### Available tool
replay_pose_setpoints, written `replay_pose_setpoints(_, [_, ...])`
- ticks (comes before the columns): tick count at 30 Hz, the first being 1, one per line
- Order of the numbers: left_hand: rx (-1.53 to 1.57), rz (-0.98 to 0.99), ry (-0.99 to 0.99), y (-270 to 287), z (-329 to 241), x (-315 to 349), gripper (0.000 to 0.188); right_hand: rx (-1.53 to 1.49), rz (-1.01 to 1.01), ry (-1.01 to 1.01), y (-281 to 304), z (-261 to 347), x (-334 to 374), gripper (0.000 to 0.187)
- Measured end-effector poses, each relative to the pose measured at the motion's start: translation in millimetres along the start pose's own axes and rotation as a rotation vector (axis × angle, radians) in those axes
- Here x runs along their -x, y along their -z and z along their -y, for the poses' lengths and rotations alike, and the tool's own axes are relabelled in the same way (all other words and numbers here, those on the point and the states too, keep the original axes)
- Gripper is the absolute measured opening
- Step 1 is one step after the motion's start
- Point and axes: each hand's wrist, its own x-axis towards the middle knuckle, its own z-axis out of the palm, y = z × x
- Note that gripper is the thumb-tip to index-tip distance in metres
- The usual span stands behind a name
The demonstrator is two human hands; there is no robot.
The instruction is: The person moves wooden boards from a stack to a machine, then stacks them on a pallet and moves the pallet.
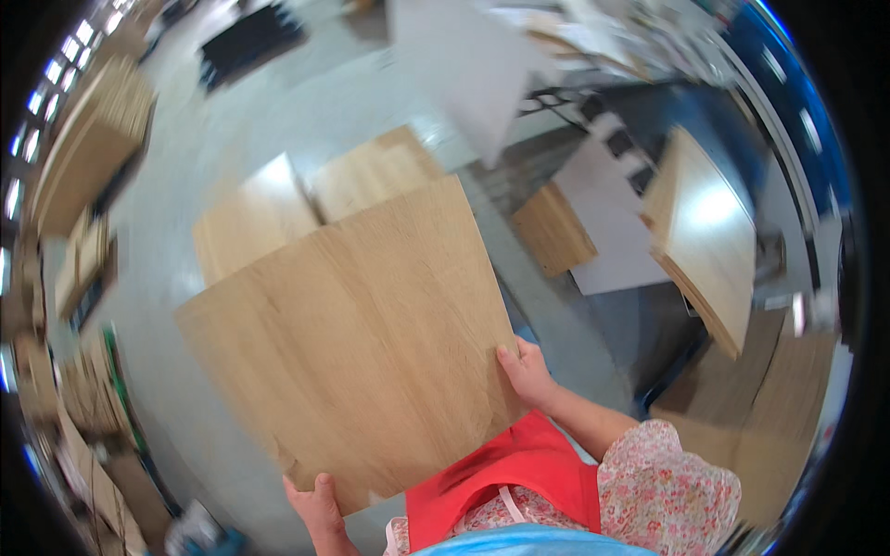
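Observation:
A large wood-grain board (362,343) is held tilted in front of my body, gripped at its two near corners. My left hand (317,505) is closed on the lower left corner, thumb on the top face. On the right edge my right hand (527,372) is closed too, its thumb lying over the surface and the other fingers hidden beneath. Past the board's far edge, two more wood-grain boards (255,218) (375,171) lie side by side, partly covered by the one I hold.
To the right, a stack of wood-grain boards (709,236) stands near white panels (616,218) and a smaller wooden piece (554,230). Flat brown cardboard (769,417) lies at the lower right. Piled boards (93,148) line the left side, and a dark pallet (250,44) sits far ahead.

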Motion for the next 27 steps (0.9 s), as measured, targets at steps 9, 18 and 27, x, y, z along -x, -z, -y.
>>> replay_pose_setpoints(9, [-0.140, 0.322, -0.761, -189, -225, -16, 0.065, -0.225, -0.474, 0.459, 149, 142, -9, 0.039])
replay_pose_setpoints(18, [-0.470, 0.418, -2.130, -422, -255, 91, 0.043, -1.220, -0.377, 1.117, 254, 176, -10, 0.049])
replay_pose_setpoints(27, [-0.452, 0.597, -2.259, -520, -154, 131, 0.025, -1.463, -0.307, 0.783, 336, 75, 29, 0.043])
